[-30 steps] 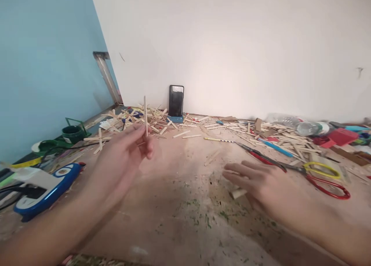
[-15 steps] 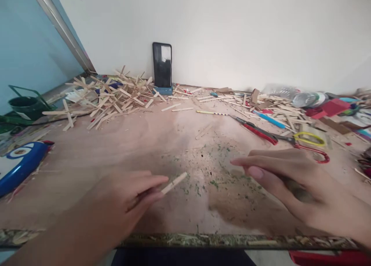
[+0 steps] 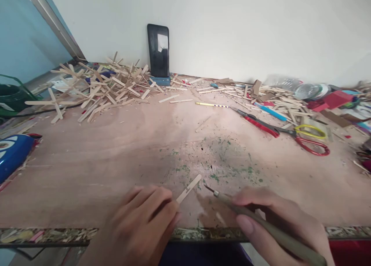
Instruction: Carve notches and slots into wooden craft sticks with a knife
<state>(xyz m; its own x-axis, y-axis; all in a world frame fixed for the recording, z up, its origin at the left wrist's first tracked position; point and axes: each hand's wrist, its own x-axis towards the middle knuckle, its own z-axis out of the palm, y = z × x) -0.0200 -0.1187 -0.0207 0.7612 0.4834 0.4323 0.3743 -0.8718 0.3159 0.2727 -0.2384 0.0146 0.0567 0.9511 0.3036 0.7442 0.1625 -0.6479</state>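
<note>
A pale wooden popsicle stick (image 3: 189, 188) points up and right from my left hand (image 3: 147, 216), whose fingers are closed on its near end. A small notch shows partway along the stick's edge. My right hand (image 3: 272, 219) grips a craft knife (image 3: 257, 219) with a long olive-grey handle, pinched between thumb and fingers. The knife's thin dark blade points left and sits just right of the stick's tip, apart from it. Green crumbs lie scattered on the wooden table (image 3: 95, 158) around the stick.
A heap of popsicle sticks (image 3: 116, 84) lies back left, beside a propped phone (image 3: 159, 51). Scissors (image 3: 311, 138), red-handled pliers (image 3: 261, 125), a pencil (image 3: 211, 104) and a blue-handled tool (image 3: 271, 111) lie right. A blue object (image 3: 17, 154) stands at the left edge.
My right hand has moved down toward the table's near edge, and the craft knife now shows clearly in it. My left hand has shifted right and lower with the popsicle stick. The view has tilted slightly.
</note>
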